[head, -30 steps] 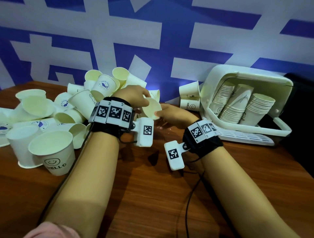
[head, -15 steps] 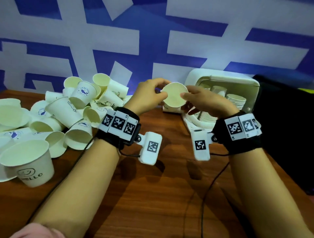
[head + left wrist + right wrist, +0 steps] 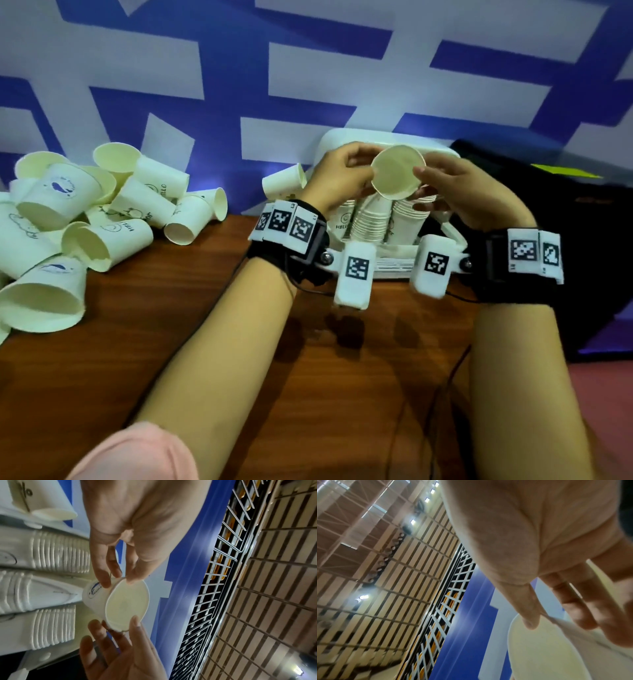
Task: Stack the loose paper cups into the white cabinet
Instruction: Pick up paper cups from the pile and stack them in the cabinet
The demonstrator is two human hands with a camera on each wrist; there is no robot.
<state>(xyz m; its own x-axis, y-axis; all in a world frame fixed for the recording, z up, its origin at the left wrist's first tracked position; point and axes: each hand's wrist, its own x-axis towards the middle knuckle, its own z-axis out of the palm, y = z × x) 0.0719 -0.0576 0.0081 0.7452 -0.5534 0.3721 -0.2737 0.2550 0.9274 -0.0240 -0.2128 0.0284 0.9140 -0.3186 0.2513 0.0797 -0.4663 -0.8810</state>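
I hold one paper cup (image 3: pixel 397 176) in the air in front of the white cabinet (image 3: pixel 330 145), its open mouth turned toward me. My left hand (image 3: pixel 342 174) pinches its rim from the left and my right hand (image 3: pixel 455 192) pinches it from the right. The left wrist view shows the cup (image 3: pixel 126 601) with a blue logo, thumb and finger on its rim, just above the stacks (image 3: pixel 54 626) of nested cups in the cabinet. In the right wrist view the cup's rim (image 3: pixel 539 649) sits under my thumb and fingers. Several stacks (image 3: pixel 373 222) stand inside the cabinet below the cup.
A heap of loose paper cups (image 3: pixel 85 212) lies on the wooden table (image 3: pixel 274 377) at the left. Two more cups (image 3: pixel 284 183) sit beside the cabinet's left wall. A black object (image 3: pixel 565 246) fills the right side. A blue and white wall stands behind.
Both hands have carried the cup from beside the heap to the right and upward, to the cabinet's opening. My view has turned right with them.
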